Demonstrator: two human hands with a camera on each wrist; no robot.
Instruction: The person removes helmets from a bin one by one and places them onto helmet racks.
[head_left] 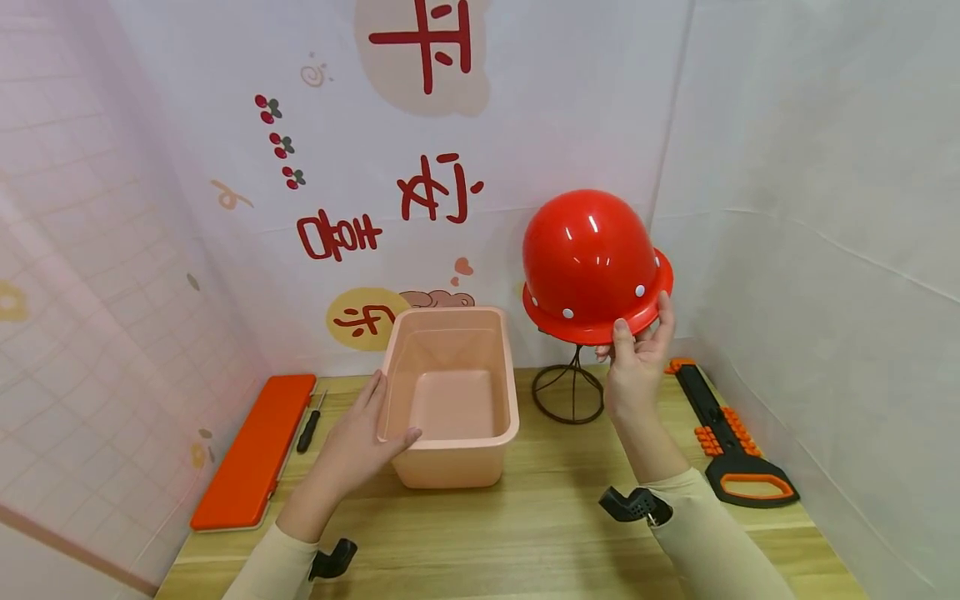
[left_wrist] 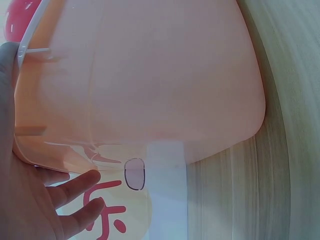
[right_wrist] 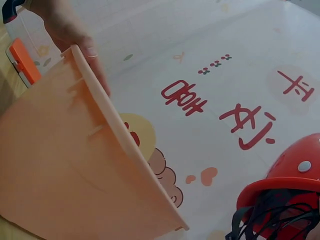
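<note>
While the right hand [head_left: 636, 367] pinches its brim between thumb and curled fingers, the glossy red plastic hard hat with white rivets [head_left: 588, 265] sits raised just above the black wire stand [head_left: 570, 387], right of the bin and close to the back wall.

Item 1: the hard hat, dome up and tilted slightly; the right wrist view shows black straps inside its shell [right_wrist: 280, 200].

Item 2: pale pink rectangular plastic bin [head_left: 453, 392], open side up, standing on the light wooden tabletop [head_left: 525, 517]; nothing can be seen inside it. The left hand [head_left: 363, 442] holds its left wall, thumb hooked over the front left rim and fingers lying along the outside; the left wrist view shows fingers [left_wrist: 75, 185] against the translucent wall [left_wrist: 150, 85].

Item 3: the wire stand, round base on the table, just right of the bin and behind the right hand.

Item 4: black tool with orange grip and orange teeth [head_left: 731, 437], flat on the table well right of the bin, by the right wall.

Item 5: flat orange rectangular case [head_left: 255, 450], lying lengthwise well left of the bin.

Item 6: small screwdriver with black handle [head_left: 309, 427], between the orange case and the bin, beside the case.

Item 7: white backdrop sheet with red characters and cartoon prints [head_left: 420, 200], behind the bin.
</note>
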